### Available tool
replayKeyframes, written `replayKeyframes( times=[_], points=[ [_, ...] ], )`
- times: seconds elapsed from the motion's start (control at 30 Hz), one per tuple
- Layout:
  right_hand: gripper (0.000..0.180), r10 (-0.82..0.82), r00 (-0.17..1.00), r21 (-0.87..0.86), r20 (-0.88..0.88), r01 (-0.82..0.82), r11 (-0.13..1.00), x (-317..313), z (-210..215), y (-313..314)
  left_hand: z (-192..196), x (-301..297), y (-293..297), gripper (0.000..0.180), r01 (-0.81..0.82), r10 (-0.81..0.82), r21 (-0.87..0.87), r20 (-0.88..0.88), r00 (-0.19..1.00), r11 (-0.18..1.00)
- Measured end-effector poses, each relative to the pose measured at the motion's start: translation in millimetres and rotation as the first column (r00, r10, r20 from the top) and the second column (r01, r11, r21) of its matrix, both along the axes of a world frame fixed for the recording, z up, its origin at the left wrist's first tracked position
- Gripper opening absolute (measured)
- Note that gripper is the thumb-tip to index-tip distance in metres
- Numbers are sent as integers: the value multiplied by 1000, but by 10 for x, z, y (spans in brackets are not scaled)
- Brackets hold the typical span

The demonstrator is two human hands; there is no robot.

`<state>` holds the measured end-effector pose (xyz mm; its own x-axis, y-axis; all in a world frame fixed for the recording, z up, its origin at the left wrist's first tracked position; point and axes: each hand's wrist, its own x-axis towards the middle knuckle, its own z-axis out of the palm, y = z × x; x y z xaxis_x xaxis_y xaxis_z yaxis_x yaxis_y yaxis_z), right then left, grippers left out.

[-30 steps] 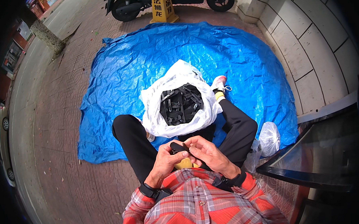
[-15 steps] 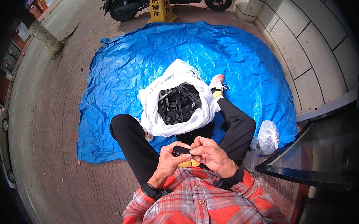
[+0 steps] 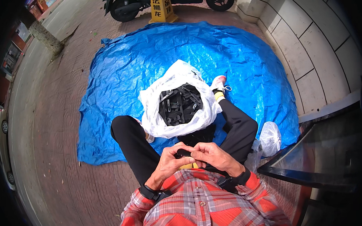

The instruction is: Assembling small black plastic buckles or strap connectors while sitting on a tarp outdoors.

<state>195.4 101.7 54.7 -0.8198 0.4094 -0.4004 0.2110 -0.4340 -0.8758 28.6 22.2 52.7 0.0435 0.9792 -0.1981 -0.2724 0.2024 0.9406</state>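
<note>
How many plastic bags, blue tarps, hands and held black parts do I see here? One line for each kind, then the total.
White plastic bags: 2, a large one and a small one
Blue tarp: 1
Hands: 2, left hand, right hand
Held black part: 1
Total: 6

Brick pavement (image 3: 62,158) carried a crumpled blue tarp (image 3: 146,58) at frame centre. On the tarp sat a white sack (image 3: 156,110) of black parts; a small clear bag (image 3: 269,138) lay at its lower right edge.

A street pavement: brick paving (image 3: 71,190), parked scooter (image 3: 127,4), tree trunk (image 3: 44,36).
</note>
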Motion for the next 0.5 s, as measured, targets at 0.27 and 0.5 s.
replayKeyframes(
  times=[0.27, 0.5],
  points=[
    [24, -402, 915, 321, -38, 392, 862, -86, -287, -139, -114, 126, 3, 23, -66, 76, -93, 112, 991, 994],
    [26, -430, 902, 59, 31, 428, 902, -107, -238, -122, -193, 170, 54, 13, -118, 158, -206, 188, 969, 971]
  ],
)
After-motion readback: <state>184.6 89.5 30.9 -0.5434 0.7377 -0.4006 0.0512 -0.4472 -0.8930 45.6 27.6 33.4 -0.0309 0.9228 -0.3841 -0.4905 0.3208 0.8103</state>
